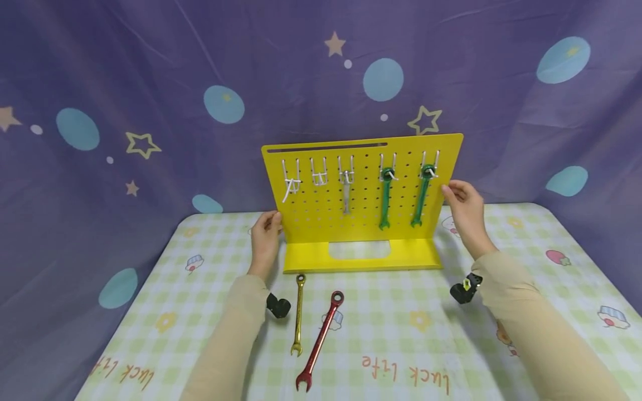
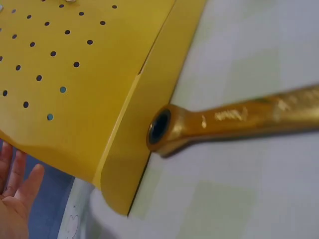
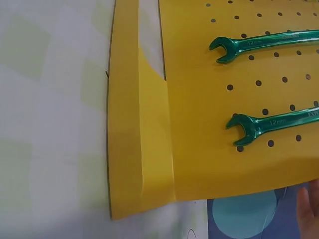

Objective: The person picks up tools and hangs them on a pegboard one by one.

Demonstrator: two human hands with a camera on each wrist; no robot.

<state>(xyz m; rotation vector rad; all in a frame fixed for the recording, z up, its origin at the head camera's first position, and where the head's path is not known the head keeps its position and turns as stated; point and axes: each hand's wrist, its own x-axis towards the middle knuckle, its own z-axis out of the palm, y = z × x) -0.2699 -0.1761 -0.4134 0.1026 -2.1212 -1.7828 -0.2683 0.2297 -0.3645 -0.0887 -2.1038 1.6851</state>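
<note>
A yellow pegboard stand (image 1: 361,264) stands upright on the table in the head view. Beside its left edge is my left hand (image 1: 266,236), palm toward the board; in the left wrist view its fingers (image 2: 15,172) reach the edge, loosely extended. At the right edge, my right hand (image 1: 467,214) grips the board, thumb overlapping the front; the right wrist view crops most of it. Two green wrenches (image 1: 385,200) hang from hooks on the right side. A silver wrench (image 1: 346,195) hangs at the middle. The two leftmost white hooks (image 1: 292,186) hold nothing.
A gold wrench (image 1: 299,314) lies before the stand, its ring end near the base. To its right, a red wrench (image 1: 319,342) lies slanted. Checked cloth (image 1: 401,345) covers the table, and a purple patterned curtain (image 1: 301,72) hangs close behind the board.
</note>
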